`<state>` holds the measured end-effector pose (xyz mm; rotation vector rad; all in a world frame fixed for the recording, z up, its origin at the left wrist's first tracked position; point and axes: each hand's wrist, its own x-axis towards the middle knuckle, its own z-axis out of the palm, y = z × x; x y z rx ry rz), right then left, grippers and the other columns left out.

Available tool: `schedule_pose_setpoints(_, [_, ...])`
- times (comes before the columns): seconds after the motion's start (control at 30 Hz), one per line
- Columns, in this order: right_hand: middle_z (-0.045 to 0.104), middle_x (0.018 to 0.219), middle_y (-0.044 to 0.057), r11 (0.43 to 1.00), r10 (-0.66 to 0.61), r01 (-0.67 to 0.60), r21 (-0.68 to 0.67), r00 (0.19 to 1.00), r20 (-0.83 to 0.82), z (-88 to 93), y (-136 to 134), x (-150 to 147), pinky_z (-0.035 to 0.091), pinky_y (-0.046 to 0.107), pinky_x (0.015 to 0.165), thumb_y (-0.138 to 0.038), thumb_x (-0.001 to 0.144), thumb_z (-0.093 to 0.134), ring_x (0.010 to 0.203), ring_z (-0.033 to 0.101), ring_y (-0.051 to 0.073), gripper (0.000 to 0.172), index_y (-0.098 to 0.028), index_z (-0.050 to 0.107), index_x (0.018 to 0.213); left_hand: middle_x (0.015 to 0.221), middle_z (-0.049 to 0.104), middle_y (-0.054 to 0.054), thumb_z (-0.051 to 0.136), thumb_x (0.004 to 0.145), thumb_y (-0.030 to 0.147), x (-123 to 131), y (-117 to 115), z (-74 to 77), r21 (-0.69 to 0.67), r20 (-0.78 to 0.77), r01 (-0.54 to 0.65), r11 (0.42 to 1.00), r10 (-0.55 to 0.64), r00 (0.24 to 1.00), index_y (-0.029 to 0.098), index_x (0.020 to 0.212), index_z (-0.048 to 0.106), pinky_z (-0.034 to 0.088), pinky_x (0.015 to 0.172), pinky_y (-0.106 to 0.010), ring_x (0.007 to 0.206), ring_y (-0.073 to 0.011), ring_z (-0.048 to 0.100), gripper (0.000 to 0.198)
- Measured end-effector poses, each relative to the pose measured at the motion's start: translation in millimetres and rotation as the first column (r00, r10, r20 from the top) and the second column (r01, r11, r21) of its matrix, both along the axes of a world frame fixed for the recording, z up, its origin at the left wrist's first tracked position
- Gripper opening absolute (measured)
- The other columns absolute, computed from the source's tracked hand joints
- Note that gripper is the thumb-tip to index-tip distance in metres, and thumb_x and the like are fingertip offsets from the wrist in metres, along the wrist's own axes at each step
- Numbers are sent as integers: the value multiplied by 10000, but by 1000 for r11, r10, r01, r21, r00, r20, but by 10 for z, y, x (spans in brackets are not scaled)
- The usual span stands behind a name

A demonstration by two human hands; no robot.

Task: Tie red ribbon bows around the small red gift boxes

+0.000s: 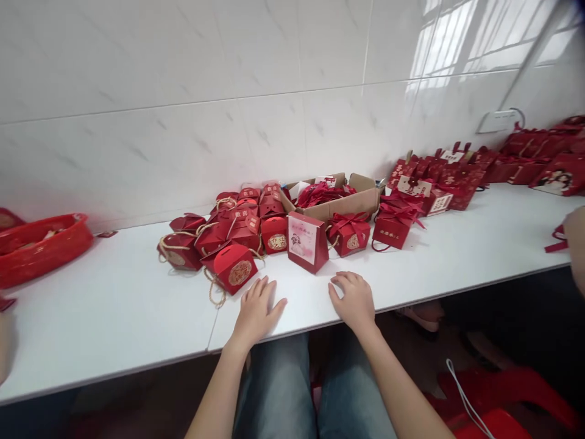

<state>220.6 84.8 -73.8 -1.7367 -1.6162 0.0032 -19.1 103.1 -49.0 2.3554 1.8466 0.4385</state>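
My left hand (258, 310) lies on the white table near its front edge, fingers stretched out and nothing in it. Just beyond its fingertips is a red gift box (236, 267) with a gold emblem and a rope handle. My right hand (354, 299) rests palm down, empty, its fingers loosely apart. Between and beyond both hands stands a red box with a pink printed front (304, 241). Behind my right hand sit a small red box with a ribbon bow (351, 235) and a ribboned red bag (392, 230).
An open cardboard box (351, 204) full of red ribbons stands against the tiled wall. More red boxes (244, 221) are piled left of it, and red gift bags (459, 183) to the right. A red basin (46, 247) is far left. Another person's arm (576, 244) shows at the right edge.
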Motion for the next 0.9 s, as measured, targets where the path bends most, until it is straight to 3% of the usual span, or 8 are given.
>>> schedule_pose_setpoints(0.27, [526,1316,126,997,-40,43,-65,998,48,-2,31,-14,398,457,982,-328,849,515,1226,453,312,341,-196,628,1142,1455,388,-170,372,888,443,-34,83,-76,39,-115,44,998,-39,993,128,1317,479,306,1055,-550,1363,-335,315,542])
schedule_pose_setpoints(0.5, [542,1303,111,995,-61,63,-76,998,27,21,37,-43,397,451,994,-320,840,517,1234,454,304,332,-208,635,1129,1450,405,-146,383,883,464,-87,132,-137,71,-83,39,997,-33,996,166,1306,493,336,1047,-538,1358,-322,334,529])
schedule_pose_setpoints(0.9, [564,1246,121,990,-96,99,-104,995,27,57,58,-36,378,449,983,-339,821,538,1181,470,295,324,-190,657,1082,1432,414,-165,425,872,446,0,92,-77,62,16,64,996,-65,998,171,1257,507,303,1064,-544,1352,-336,330,480])
